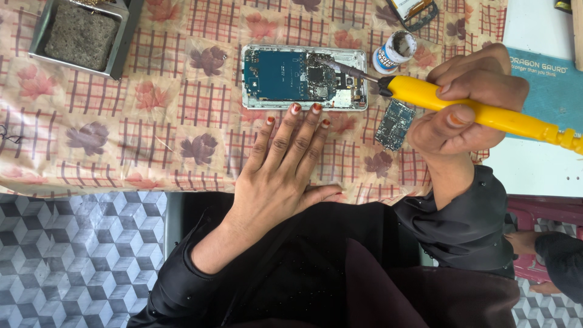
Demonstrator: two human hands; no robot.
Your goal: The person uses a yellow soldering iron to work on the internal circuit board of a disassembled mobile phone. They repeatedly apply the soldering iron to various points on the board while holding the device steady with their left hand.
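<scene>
Head view: floral checked tablecloth (152,121), cube-patterned floor (73,255).

your left hand (280,163) lay flat just before the phone (303,77); your right hand (464,103) held the iron (480,109) over its right end, a board (395,124) beneath, a jar (395,51) behind.

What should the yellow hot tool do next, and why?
Probably hold steady and press gently. The right hand grips the yellow soldering iron, and its tip looks to be at the circuit board in the opened phone. The left hand lies flat just below the phone, fingertips at its edge, so no shifting seems needed.
</scene>
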